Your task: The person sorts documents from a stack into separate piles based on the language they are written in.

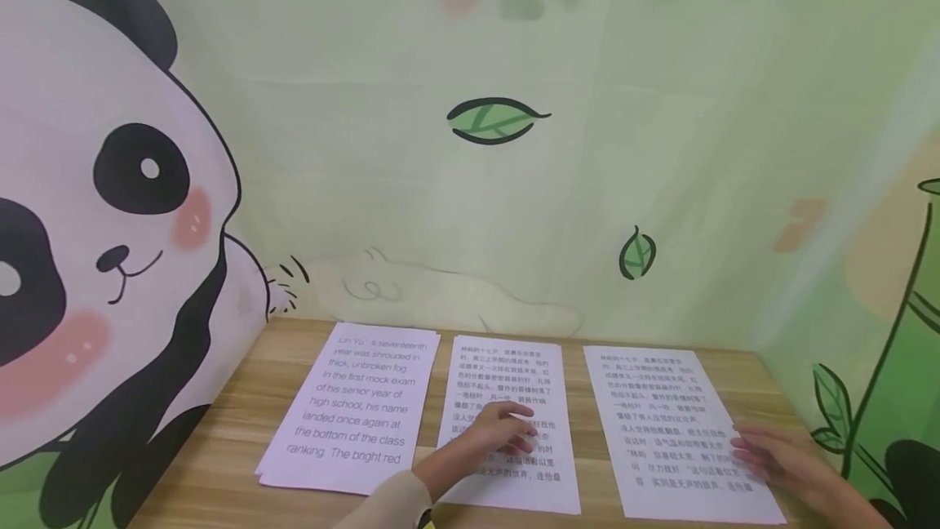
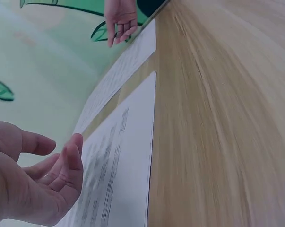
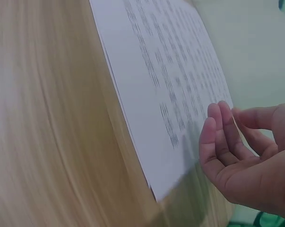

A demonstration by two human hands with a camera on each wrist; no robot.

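Three printed paper sheets lie side by side on the wooden table (image 1: 220, 447). The left sheet (image 1: 345, 406) bears large English text; the middle sheet (image 1: 543, 488) and the right sheet (image 1: 654, 423) carry Chinese characters. Over the middle sheet is my left hand (image 1: 499, 435), its fingers loosely bent and holding nothing; the left wrist view shows it above the paper. My right hand (image 1: 782, 468) hovers by the right sheet's right edge, also with nothing in it. In the right wrist view its fingers (image 3: 218, 142) are relaxed near the paper, and whether they touch it I cannot tell.
A pale green cloth backdrop (image 1: 352, 170) rises behind the table's back edge. Printed on it are a large panda (image 1: 147, 284) at the left and green leaves (image 1: 492, 121). A second edge under the right sheet suggests more than one page there.
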